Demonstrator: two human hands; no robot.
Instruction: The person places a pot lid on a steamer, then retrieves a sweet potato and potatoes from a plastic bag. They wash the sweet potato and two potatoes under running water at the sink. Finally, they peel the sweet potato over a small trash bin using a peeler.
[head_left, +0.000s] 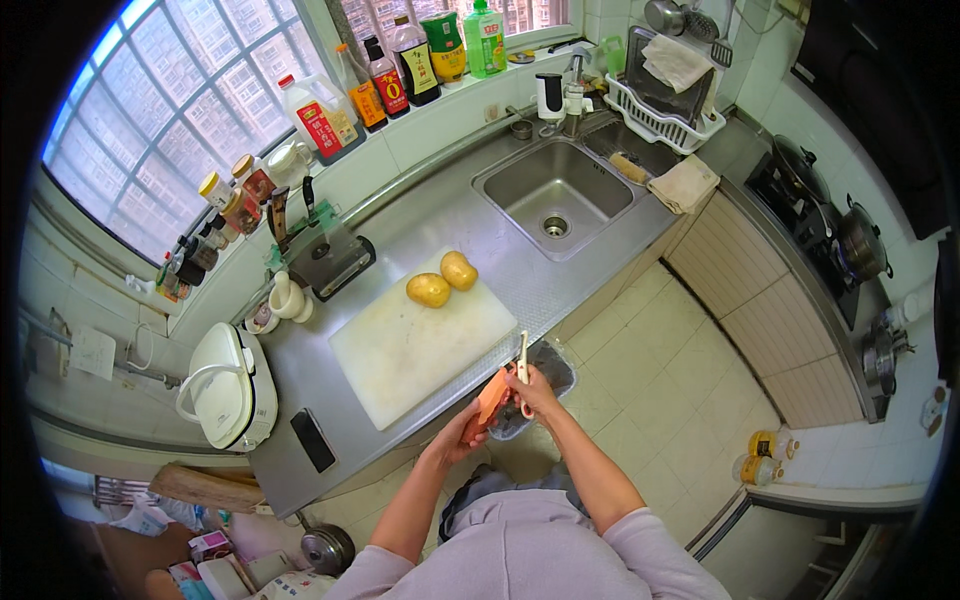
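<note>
My left hand grips the lower end of a partly peeled carrot, held tilted in front of the counter edge. In my right hand is a white-handled peeler, close against the carrot's upper end. Below both hands stands a bin with a clear plastic liner, partly hidden by them. A white cutting board lies on the steel counter, with two potatoes side by side near its back edge.
A steel sink is set at the counter's right. Behind the board stands a knife holder. A mortar, a rice cooker and a phone are on the left. Pots sit on the gas stove at the right.
</note>
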